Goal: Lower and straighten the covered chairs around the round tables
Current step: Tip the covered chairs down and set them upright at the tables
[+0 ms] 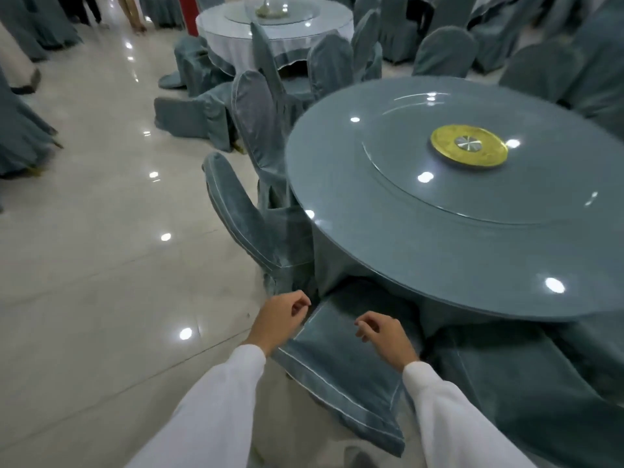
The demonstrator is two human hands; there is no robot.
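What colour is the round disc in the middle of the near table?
The round disc is gold with a silver centre, seen clearly in the head view.

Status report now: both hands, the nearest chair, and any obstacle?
Left hand and right hand loosely curled, holding nothing, above nearest covered chair. Chair tipped against round table. Neighbour chair close at left.
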